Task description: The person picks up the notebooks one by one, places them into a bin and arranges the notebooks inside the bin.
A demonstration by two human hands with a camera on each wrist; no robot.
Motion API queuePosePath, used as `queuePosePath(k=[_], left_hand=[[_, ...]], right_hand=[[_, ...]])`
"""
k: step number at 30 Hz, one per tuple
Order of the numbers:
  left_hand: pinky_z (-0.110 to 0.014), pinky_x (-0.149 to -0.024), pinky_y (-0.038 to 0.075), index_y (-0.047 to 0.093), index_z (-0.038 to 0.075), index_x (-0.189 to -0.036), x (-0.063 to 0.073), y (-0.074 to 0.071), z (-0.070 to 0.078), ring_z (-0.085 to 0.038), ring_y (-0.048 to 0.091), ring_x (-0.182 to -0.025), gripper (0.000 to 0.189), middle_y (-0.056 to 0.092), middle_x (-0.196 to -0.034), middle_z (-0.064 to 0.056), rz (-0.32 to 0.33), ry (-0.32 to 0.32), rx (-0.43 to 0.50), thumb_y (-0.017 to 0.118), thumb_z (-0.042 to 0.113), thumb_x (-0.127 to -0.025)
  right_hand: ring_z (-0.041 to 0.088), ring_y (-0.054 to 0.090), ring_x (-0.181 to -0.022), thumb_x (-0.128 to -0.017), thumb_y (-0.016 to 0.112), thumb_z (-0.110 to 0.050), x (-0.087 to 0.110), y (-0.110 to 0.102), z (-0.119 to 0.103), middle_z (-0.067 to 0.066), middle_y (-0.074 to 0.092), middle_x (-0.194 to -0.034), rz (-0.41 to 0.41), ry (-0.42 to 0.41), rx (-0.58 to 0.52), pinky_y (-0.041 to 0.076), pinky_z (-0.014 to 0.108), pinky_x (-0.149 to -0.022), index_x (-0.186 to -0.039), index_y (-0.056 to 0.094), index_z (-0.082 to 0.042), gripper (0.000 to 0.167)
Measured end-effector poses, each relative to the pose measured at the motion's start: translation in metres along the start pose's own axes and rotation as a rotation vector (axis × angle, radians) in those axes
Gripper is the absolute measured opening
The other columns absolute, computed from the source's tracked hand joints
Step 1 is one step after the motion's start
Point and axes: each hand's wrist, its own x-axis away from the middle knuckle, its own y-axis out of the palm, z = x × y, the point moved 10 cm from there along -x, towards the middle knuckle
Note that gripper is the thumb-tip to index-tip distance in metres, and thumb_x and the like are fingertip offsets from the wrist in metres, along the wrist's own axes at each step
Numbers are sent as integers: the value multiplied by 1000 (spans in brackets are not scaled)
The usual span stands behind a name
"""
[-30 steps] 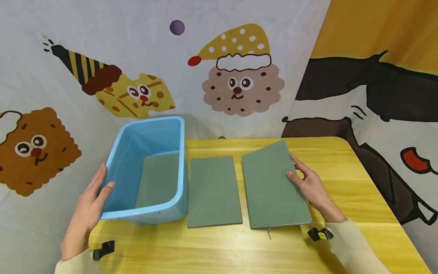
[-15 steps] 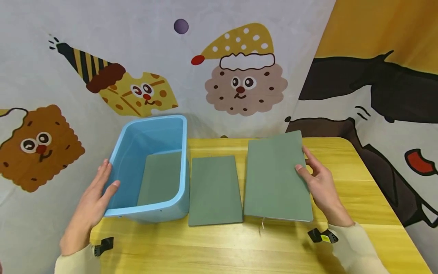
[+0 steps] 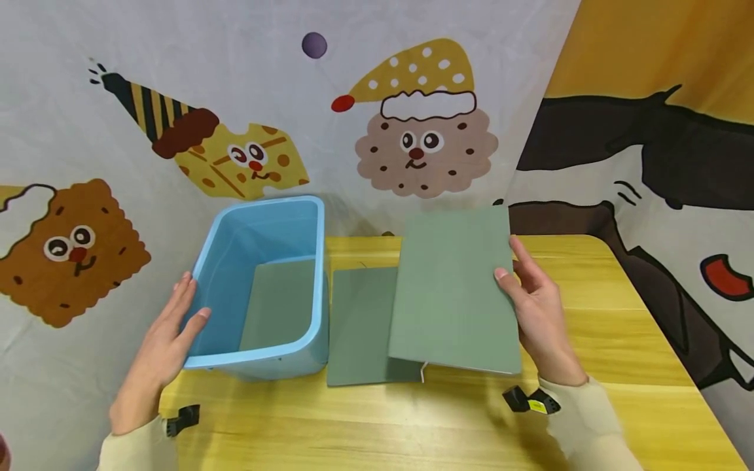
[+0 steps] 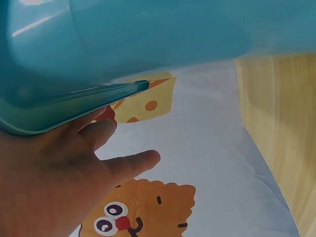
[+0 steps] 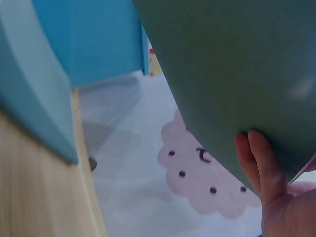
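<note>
A green notebook (image 3: 453, 294) with a pale ribbon (image 3: 423, 373) hangs tilted above the table, its right edge pinched by my right hand (image 3: 538, 314), thumb on the upper cover. In the right wrist view two fingers (image 5: 264, 163) press the underside. This notebook overlaps a second green notebook (image 3: 362, 327) lying flat on the table. My left hand (image 3: 161, 340) holds the left rim of a blue plastic bin (image 3: 265, 356), thumb over the inside and fingers along the outside. Inside the bin, another green notebook (image 3: 279, 304) lies on the bottom.
The yellow wooden table (image 3: 377, 432) bears everything and ends at a slanted right edge. Right behind it hangs a white cloth (image 3: 330, 157) printed with cartoon snacks. The bin stands close beside the flat notebook.
My right hand has raised its notebook off the table and moved it left, partly over the flat one. My left hand stays on the bin's rim. The view shifts slightly.
</note>
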Motion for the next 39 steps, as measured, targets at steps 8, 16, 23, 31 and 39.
queuePosePath(k=[8,16,23,31,39], left_hand=[[-78,-115,5,9,10,-167,1,0,0,-45,2,-157,68,-2,-174,-9,3,-13,20,40,34,-112],[-81,-112,6,8,10,-167,-1,2,-2,-52,5,-154,66,-2,-174,-9,3,-24,38,39,33,-113],[-81,-112,5,8,11,-167,0,2,-1,-52,4,-154,65,-1,-174,-9,6,-7,59,38,32,-113],[-77,-115,4,9,9,-167,-1,3,0,-50,4,-155,64,-2,-174,-8,7,12,63,37,31,-113],[-78,-114,2,8,9,-166,1,1,0,-52,1,-154,63,-8,-173,-4,6,1,63,34,32,-114]], right_hand=[[14,70,-93,-104,63,-10,-4,34,-5,8,61,-125,-9,-29,-30,61,26,-75,-162,39,-21,64],[13,58,-104,-103,63,-9,-7,71,-9,6,52,-143,-14,-50,1,55,21,-81,-160,42,-22,63],[16,51,-116,-102,63,-6,-9,107,-11,2,50,-146,-50,-66,-58,52,23,-86,-158,46,-23,61],[16,54,-116,-102,63,-6,-13,145,-13,3,53,-146,-83,-61,-129,54,24,-87,-159,44,-20,62],[14,43,-124,-102,62,-3,-23,186,-12,-3,38,-164,-138,-93,-108,45,21,-97,-159,42,-12,62]])
